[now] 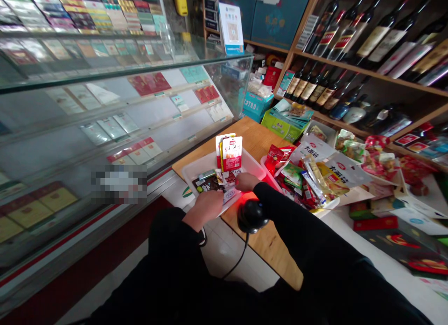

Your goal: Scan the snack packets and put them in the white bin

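Observation:
A white plastic tray (190, 172) on the wooden counter holds several small snack packets. My left hand (207, 206) reaches over its near edge with fingers curled down among the packets, the fingertips partly hidden. Close by lie a dark packet (206, 183) and a white-and-purple packet (230, 195). My right hand (246, 181) is in the tray's right side, its fingers closed at a small red-and-white snack packet (229, 177). Behind both hands, red-and-white pouches (232, 153) stand upright. A black scanner (252, 215) glowing red sits just below my right wrist.
Right of the tray, a second container (324, 206) is heaped with snack bags. A glass display case (140, 106) runs along the left. Wine bottles (315, 89) fill the shelves at the right. The scanner's cable (241, 255) hangs past the wooden counter's (276, 245) edge.

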A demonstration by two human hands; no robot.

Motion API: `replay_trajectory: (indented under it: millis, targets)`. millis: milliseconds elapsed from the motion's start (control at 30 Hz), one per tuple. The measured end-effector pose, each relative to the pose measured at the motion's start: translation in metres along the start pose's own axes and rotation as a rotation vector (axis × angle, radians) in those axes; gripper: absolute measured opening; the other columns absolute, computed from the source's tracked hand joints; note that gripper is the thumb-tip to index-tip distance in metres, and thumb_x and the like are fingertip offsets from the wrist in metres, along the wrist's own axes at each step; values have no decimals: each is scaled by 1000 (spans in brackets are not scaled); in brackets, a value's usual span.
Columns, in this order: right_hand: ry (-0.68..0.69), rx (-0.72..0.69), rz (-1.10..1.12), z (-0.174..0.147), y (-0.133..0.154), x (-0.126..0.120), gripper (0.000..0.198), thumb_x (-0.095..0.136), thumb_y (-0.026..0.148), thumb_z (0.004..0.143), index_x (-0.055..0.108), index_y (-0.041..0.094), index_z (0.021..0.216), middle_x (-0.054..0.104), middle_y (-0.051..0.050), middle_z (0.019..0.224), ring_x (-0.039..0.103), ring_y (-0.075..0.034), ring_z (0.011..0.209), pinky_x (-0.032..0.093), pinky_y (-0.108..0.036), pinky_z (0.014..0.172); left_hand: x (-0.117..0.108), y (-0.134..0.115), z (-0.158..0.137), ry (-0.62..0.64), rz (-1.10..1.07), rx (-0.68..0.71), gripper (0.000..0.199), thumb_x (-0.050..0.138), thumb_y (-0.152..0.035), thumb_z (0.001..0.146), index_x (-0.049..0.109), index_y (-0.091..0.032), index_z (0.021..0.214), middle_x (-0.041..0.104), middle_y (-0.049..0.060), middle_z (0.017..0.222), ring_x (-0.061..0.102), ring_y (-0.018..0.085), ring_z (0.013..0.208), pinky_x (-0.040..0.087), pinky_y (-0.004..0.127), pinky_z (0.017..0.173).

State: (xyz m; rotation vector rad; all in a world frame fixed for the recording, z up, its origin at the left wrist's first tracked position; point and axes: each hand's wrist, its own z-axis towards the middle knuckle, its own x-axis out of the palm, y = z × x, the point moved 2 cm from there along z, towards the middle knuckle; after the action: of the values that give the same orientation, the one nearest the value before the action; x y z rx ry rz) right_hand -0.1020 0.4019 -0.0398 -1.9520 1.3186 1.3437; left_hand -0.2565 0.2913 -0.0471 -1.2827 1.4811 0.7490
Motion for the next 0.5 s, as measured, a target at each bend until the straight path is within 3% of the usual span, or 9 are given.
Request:
replay_trajectory:
  millis: [133, 233, 367, 500]
  targets:
    - [-55, 2, 40, 7, -5, -1, 18, 65, 21, 84, 77, 13, 93, 75, -14, 93, 68, -23, 84, 47, -26, 70, 0, 2, 1, -16, -26, -22, 37, 41, -25, 98, 73, -13, 112, 76, 23, 102, 74, 34, 96, 56, 44, 83]
    - [-131, -38, 146, 4, -9, -10, 11, 64, 17, 80, 75, 16, 82, 73, -7, 82, 65, -18, 76, 44, -25, 65, -2, 2, 0, -46, -67, -51, 35, 43, -27, 98, 73, -14, 110, 76, 22, 98, 74, 34, 93, 55, 43, 82]
    - [-228, -81, 511, -8, -18, -22, 4, 69, 13, 70, 68, 16, 69, 66, 0, 65, 59, -13, 64, 41, -22, 59, -8, 1, -6, -184, -141, -73, 24, 54, -30, 94, 72, -15, 101, 75, 20, 101, 72, 34, 97, 54, 43, 86]
    - [-326, -31, 837, -23, -32, -29, 10, 71, 9, 66, 68, 15, 73, 65, 0, 65, 57, -12, 61, 45, -23, 60, -14, 0, -12, -359, -288, -67, 29, 65, -27, 88, 65, -17, 115, 73, 15, 111, 68, 29, 108, 52, 39, 95]
